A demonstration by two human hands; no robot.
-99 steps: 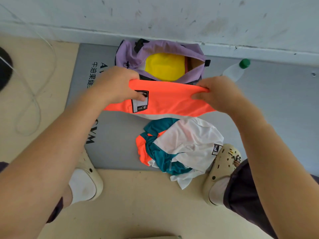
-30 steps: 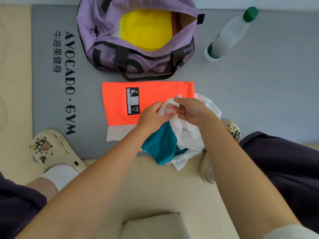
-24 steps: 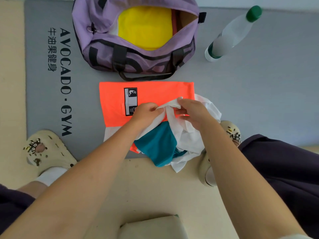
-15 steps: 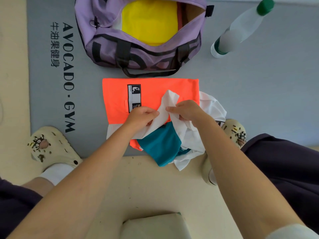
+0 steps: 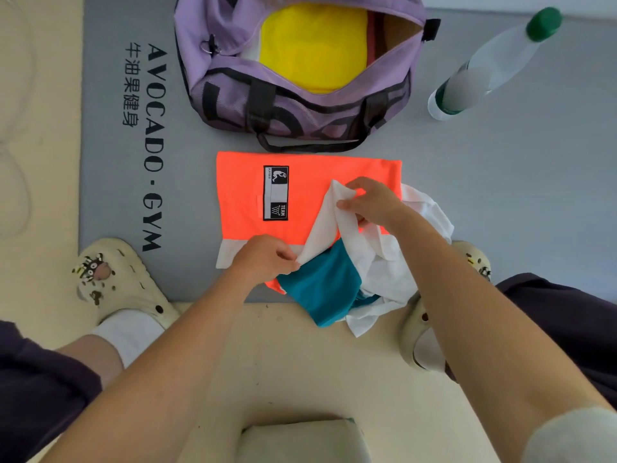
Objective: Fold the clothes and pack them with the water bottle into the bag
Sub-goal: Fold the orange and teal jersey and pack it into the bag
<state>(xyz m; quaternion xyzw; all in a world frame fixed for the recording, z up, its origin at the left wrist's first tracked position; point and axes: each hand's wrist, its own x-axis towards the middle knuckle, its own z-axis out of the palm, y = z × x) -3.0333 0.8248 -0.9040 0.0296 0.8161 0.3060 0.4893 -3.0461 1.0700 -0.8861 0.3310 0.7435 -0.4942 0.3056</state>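
A folded orange garment (image 5: pixel 307 192) with a black label lies flat on the grey mat (image 5: pixel 500 195), just in front of the open purple bag (image 5: pixel 300 105). Yellow fabric (image 5: pixel 310 45) fills the bag's opening. A crumpled white and teal garment (image 5: pixel 334 282) overlaps the orange one's near right corner. My left hand (image 5: pixel 263 259) pinches its white edge low down. My right hand (image 5: pixel 374 202) pinches the same white strip higher up, over the orange garment. A clear water bottle (image 5: pixel 490 65) with a green cap stands on the mat to the right of the bag.
The mat bears the words AVOCADO GYM along its left side and lies on a beige floor (image 5: pixel 300 362). My feet in cream clogs, the left clog (image 5: pixel 117 282) and the right clog (image 5: pixel 430 339), sit at the mat's near edge. A pale cushion-like block (image 5: pixel 300 439) is at the bottom centre.
The orange garment went from held up over the bag to lying folded on the mat. Both hands then took the white garment's edge and have drawn apart, left hand toward me.
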